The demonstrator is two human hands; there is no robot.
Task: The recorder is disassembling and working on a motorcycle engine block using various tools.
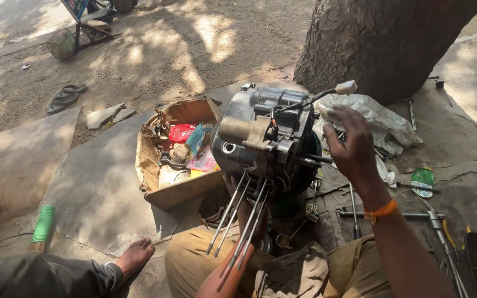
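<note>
A dark, greasy motorcycle engine block (266, 138) is held up over my lap, with several long steel studs (241, 218) pointing down toward me. My left hand (233, 185) reaches under the engine and supports it from below; most of that hand is hidden by the block. My right hand (351, 143) hovers at the engine's right side with fingers spread, holding nothing, an orange thread on the wrist. A wire with a white connector (346, 87) sticks out from the engine's top.
A torn cardboard box (153, 165) of parts and packets lies left of the engine. Wrenches and rods (393, 214) lie on the stone slab at right, near a crumpled plastic bag (371, 113) and a tree trunk (382, 38). Another person's bare foot (134, 256) rests lower left.
</note>
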